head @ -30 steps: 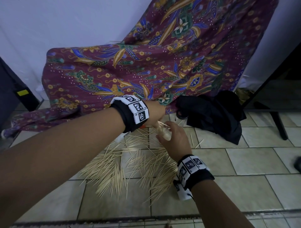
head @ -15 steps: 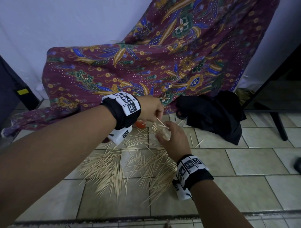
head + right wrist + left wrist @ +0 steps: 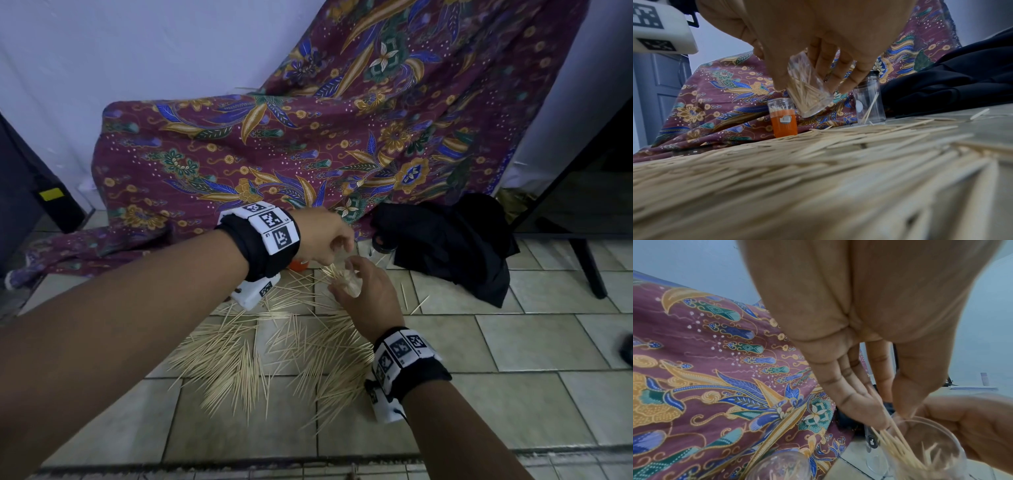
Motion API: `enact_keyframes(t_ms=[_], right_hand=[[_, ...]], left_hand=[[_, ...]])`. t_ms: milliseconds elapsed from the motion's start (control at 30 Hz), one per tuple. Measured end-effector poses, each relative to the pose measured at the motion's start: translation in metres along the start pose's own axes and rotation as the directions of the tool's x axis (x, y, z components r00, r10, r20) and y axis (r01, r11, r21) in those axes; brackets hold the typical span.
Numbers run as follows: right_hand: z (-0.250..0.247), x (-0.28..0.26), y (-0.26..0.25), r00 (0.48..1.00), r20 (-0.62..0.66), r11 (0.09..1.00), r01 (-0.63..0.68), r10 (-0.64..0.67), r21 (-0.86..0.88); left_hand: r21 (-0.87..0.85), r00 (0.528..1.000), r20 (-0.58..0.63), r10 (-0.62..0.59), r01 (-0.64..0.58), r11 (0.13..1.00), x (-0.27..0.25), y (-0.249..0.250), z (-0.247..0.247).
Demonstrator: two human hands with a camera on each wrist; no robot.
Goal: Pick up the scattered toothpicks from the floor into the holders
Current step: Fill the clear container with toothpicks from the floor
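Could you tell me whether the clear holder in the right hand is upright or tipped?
Tipped: the clear holder leans in the right hand, toothpicks piled at its bottom.

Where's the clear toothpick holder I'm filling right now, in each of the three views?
Head: the clear holder sits mid-frame, gripped by the right hand, the left hand just above it.
Left wrist: bottom right corner, open mouth facing the camera, toothpicks going in.
Right wrist: upper middle, tilted under the fingers.
Shared landmark: the maroon floral cloth behind it.
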State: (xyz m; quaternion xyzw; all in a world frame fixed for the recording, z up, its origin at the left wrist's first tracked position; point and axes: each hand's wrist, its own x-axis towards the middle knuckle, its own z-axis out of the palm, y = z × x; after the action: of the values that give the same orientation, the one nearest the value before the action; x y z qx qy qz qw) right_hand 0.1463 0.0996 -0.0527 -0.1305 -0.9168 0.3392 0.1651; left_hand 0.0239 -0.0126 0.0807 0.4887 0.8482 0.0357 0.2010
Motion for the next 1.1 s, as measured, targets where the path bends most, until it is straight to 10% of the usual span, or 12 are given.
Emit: enact_keyframes(t_ms=[633, 1100], right_hand=[[-0.001, -0.001, -0.001, 0.999, -0.05, 0.999, 0.003, -0.001, 0.035], [-0.001, -0.001, -0.003, 0.999, -0.047, 1.0, -0.004, 0.005, 0.018]], left_hand=[[-0.126, 0.991, -0.132, -0.013, -0.004, 0.992, -0.015, -0.026, 0.01], [0.194, 0.978, 0.141, -0.154, 0.126, 0.973, -0.021, -0.056, 0.111]])
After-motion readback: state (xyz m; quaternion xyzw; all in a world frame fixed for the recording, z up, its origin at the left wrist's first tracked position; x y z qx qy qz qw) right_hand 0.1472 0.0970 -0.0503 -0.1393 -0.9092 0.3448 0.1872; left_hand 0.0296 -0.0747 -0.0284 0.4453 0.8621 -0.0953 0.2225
